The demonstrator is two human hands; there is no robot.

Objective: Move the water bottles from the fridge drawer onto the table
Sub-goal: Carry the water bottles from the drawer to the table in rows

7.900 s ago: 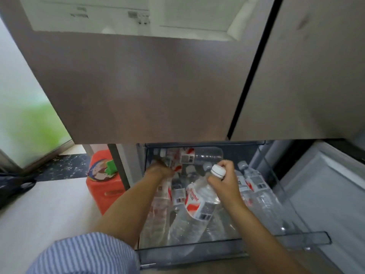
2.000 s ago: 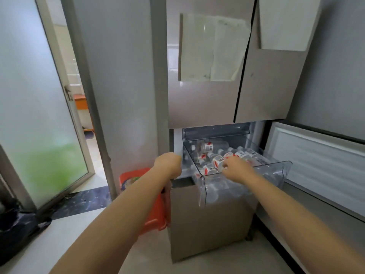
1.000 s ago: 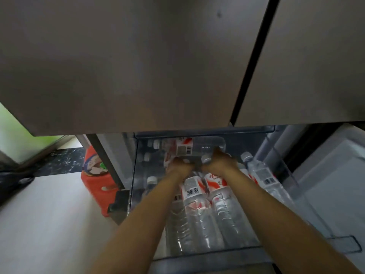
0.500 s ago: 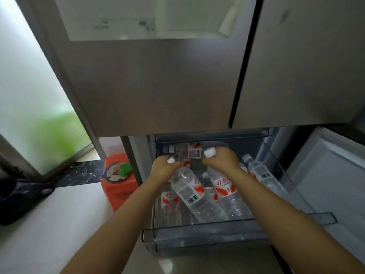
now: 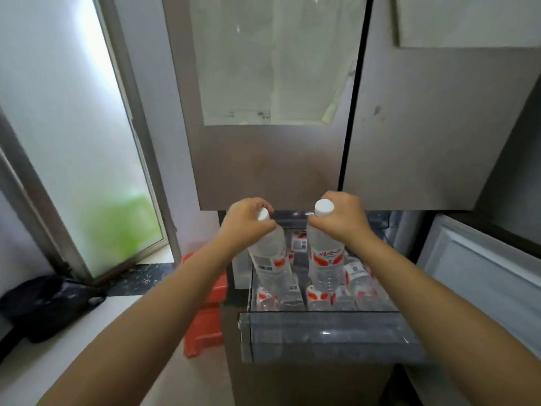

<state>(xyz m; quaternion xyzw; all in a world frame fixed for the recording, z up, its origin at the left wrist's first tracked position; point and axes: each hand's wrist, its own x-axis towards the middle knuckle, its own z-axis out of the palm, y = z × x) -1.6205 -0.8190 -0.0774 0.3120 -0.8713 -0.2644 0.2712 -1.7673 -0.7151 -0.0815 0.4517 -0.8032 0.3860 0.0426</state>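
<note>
Here, each hand (left [image 5: 248, 221], right [image 5: 341, 219]) grips one bottle by the neck (left [image 5: 270, 259], right [image 5: 326, 259]), lifted above the drawer [image 5: 330, 338]; several bottles remain inside.

We see two bare forearms reaching in from the lower edge, ending in the left hand [image 5: 244, 219] and right hand [image 5: 341, 219]. No sleeve, glove, watch or ring shows on either. Both wrists are uncovered.
</note>
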